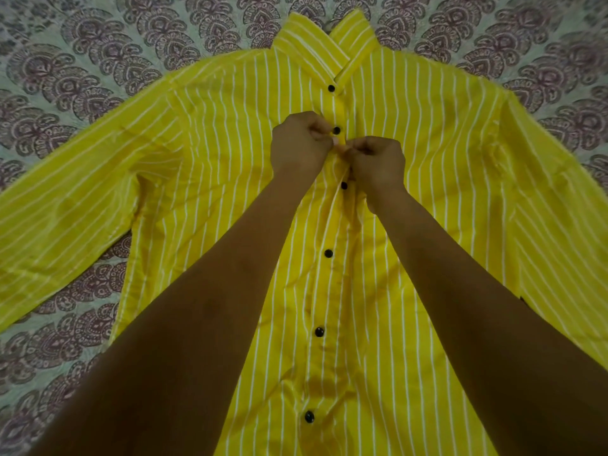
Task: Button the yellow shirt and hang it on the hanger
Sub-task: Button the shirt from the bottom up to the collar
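A yellow shirt (230, 179) with thin white stripes lies flat, front up, collar at the far end and sleeves spread to both sides. Black buttons run down its front placket (324, 291), several of them showing. My left hand (301, 144) pinches the placket fabric just below the second button (336, 130). My right hand (378, 166) pinches the opposite edge of the placket right beside it, above the third button (344, 185). The fingertips of both hands meet at the placket. A small curved bit of metal, perhaps a hanger hook (334, 23), peeks out behind the collar.
The shirt lies on a bedspread (82, 60) printed with a grey-purple paisley pattern, which fills the view on all sides. My forearms reach over the lower half of the shirt.
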`<action>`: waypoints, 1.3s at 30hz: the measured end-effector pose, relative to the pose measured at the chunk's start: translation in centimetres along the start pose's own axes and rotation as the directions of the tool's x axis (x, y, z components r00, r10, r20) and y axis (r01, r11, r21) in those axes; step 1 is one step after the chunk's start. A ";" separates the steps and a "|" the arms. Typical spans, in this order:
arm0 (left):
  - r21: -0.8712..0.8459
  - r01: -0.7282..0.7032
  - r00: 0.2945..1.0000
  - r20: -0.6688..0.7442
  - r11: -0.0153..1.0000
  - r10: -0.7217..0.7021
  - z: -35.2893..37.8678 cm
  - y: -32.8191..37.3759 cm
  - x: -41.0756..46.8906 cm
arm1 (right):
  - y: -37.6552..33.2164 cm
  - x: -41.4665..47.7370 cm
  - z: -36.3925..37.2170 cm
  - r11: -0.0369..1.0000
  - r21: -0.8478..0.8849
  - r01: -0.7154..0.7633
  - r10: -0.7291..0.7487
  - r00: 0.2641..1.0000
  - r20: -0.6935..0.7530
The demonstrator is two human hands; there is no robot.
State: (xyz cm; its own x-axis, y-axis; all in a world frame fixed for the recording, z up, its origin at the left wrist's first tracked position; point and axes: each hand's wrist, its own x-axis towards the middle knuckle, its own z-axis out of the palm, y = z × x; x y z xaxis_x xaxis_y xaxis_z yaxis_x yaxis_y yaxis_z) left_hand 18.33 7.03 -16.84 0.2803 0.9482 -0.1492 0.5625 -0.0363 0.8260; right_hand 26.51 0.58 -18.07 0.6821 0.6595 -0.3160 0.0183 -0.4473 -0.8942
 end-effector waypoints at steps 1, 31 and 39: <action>0.011 -0.003 1.000 -0.003 1.000 0.003 0.2 0.1 0.1 | 0.3 0.1 -0.1 0.999 0.031 -0.009 0.009 1.000 0.006; -0.134 -0.016 0.996 -0.088 0.991 0.004 -0.4 1.3 0.2 | -1.7 -0.7 0.1 0.931 0.355 0.080 -0.080 0.997 -0.014; -0.181 0.005 0.999 -0.032 0.984 -0.011 -0.4 1.4 0.1 | -1.2 -0.2 0.0 0.856 0.505 -0.108 0.051 0.991 0.126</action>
State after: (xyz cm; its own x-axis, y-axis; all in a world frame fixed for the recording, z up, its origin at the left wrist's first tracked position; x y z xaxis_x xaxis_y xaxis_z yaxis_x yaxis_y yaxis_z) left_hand 18.84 7.25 -15.43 0.2493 0.9582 -0.1406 0.4141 0.0257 0.9098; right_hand 26.34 0.93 -16.91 0.5847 0.7068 -0.3981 -0.4270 -0.1491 -0.8919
